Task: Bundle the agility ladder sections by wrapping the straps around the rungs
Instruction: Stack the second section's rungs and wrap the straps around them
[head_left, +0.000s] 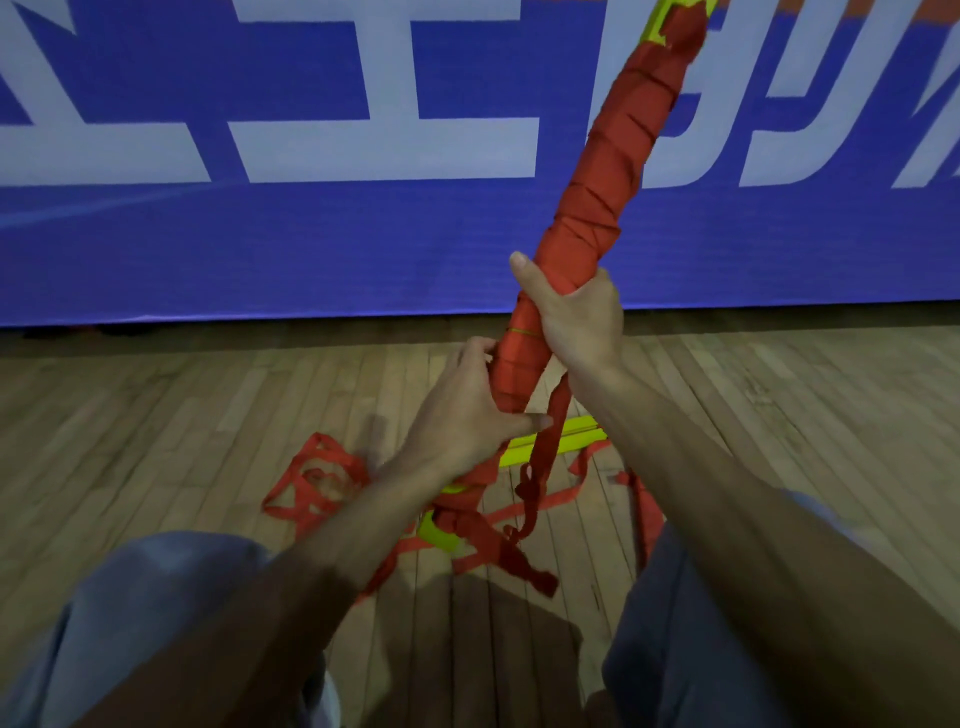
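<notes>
From my feed, the wrapped bundle (597, 171) of ladder sections stands tilted in front of the person, its top leaning right. Its upper end is cut off by the top edge, where a bit of yellow-green rung shows through the red winding. The right hand (576, 317) grips the bundle near its middle, fingers curled behind it and out of sight, thumb up along the near side. The left hand (462, 410) holds the lower end, fingers wrapped round the far side, thumb reaching across to touch the loose strap (545, 452) that hangs down from the bundle. The bundle's bottom tip is hidden behind that hand.

On the wooden floor (156, 441) lie more yellow-green rungs (566, 436), partly covered by both forearms, and a tangle of red straps (322, 483) whose run I cannot follow. Knees (150, 587) in blue-grey cloth fill the lower corners.

The blue banner (311, 249) behind carries large white characters, cropped at the top and not readable to me.
</notes>
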